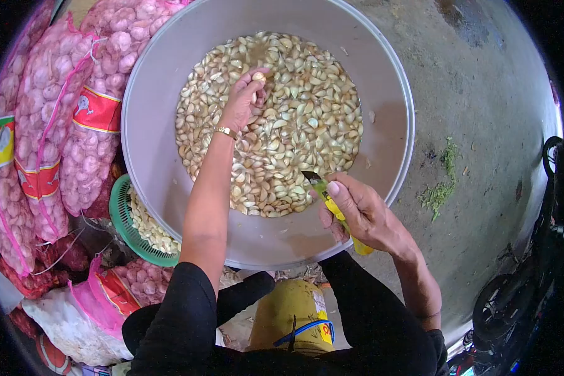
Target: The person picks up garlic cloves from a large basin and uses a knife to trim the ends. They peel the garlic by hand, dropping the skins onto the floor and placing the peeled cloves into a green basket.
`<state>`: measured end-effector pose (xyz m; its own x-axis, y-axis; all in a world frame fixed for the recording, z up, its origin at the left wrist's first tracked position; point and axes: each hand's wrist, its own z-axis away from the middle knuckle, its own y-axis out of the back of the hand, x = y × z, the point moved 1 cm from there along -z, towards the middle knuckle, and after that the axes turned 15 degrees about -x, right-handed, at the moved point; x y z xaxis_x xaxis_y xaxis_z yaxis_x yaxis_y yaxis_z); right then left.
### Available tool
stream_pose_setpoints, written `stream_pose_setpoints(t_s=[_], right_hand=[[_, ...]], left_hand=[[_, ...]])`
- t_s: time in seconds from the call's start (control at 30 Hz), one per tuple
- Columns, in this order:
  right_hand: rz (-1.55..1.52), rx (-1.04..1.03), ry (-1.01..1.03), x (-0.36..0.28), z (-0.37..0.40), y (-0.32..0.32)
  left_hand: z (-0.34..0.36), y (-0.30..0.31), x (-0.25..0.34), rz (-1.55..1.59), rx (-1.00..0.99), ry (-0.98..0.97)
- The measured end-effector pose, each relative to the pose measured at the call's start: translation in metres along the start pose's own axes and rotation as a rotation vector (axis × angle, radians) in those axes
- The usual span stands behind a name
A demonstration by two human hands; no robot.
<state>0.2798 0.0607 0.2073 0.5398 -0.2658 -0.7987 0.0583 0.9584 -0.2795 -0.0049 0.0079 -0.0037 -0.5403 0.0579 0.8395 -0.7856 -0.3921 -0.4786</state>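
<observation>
A wide grey tub (391, 113) holds a great many garlic cloves (294, 119), which look wet and sit in water. My left hand (244, 103) is over the far middle of the cloves, with a garlic clove (258, 76) pinched between thumb and fingers. At the tub's near right rim, my right hand (363, 213) is closed around a yellow utility knife (335, 210). Its dark blade is out and points left over the cloves. The two hands are apart, and the blade touches nothing that I can make out.
Pink mesh sacks of garlic bulbs (50, 100) crowd the left side. A green basket (120, 216) with peeled cloves stands against the tub's lower left. Between my legs is a yellow bucket (282, 313). Green scraps (443, 178) lie on the concrete floor (482, 119) at right.
</observation>
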Motion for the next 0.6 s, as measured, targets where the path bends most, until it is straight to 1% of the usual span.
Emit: stream_pose_setpoints(t_s=[0.07, 0.1, 0.17, 0.2, 0.23, 0.27, 0.3, 0.33, 0.37, 0.43, 0.47, 0.5, 0.6], right_hand=[[-0.017, 0.028, -0.016, 0.0, -0.001, 0.002], [-0.03, 0.026, -0.042, 0.0, -0.002, -0.004], [-0.045, 0.042, -0.009, 0.001, -0.01, -0.002], [-0.044, 0.041, -0.007, -0.001, -0.013, -0.004], [-0.114, 0.02, -0.01, -0.005, -0.017, -0.007], [-0.186, -0.001, -0.014, -0.007, -0.02, -0.01], [-0.185, 0.003, -0.015, -0.006, -0.023, -0.012], [-0.204, -0.019, 0.011, -0.003, -0.026, -0.013], [-0.222, -0.04, 0.036, -0.001, -0.028, -0.015], [-0.256, -0.011, 0.036, -0.002, -0.031, -0.018], [-0.307, -0.009, 0.039, -0.003, -0.031, -0.019], [-0.358, -0.009, 0.043, -0.005, -0.032, -0.02], [-0.379, 0.003, 0.018, -0.009, -0.034, -0.023]], left_hand=[[-0.007, 0.0, 0.003, -0.114, 0.094, 0.076], [-0.001, -0.002, -0.001, -0.095, 0.1, 0.097], [-0.006, -0.004, 0.004, -0.266, 0.267, 0.136], [-0.009, -0.007, 0.011, -0.406, 0.319, 0.116], [-0.016, -0.008, 0.008, -0.403, 0.317, 0.116], [-0.027, -0.011, 0.008, -0.563, 0.362, 0.016], [-0.039, -0.009, 0.007, -0.724, 0.405, -0.087], [-0.049, -0.005, 0.009, -0.877, 0.366, -0.099], [-0.06, -0.003, 0.01, -0.872, 0.362, -0.099], [-0.079, -0.006, 0.016, -1.324, 0.31, 0.211], [-0.083, -0.009, 0.017, -1.367, 0.284, 0.273], [-0.084, -0.01, 0.016, -1.364, 0.283, 0.273], [-0.083, -0.009, 0.01, -1.326, 0.232, 0.304]])
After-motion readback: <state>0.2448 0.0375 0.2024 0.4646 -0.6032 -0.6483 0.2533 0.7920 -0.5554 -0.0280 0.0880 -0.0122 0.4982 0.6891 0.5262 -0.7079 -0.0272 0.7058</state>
